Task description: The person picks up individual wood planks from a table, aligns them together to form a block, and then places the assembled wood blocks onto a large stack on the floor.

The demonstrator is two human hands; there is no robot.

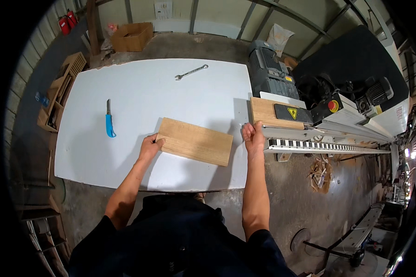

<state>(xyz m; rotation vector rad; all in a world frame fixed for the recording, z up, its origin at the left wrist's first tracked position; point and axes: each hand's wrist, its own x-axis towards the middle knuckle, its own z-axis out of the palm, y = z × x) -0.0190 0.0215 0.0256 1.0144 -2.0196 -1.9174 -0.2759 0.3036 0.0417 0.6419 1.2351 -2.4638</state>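
Note:
My left hand [151, 147] grips the left end of a light-brown wooden board [195, 142], thumb on top. That board is tilted slightly over the white tabletop [138, 87]; whether it rests on the surface I cannot tell. At the table's right edge my right hand [254, 136] has its fingers curled at the near left corner of a second wooden board [266, 112]. The second board's right part runs under a dark guard plate of the machine [292, 113]. A blue-handled utility knife [109, 121] lies on the left of the table, and a combination wrench [192, 73] at the far side.
A grey motor [270, 62] stands behind the machine's infeed, with a red stop button [333, 106] to its right. A toothed white rail [319, 147] runs rightward beside my right hand. Wooden crates [62, 87] stand left of the table, a cardboard box [132, 37] beyond it.

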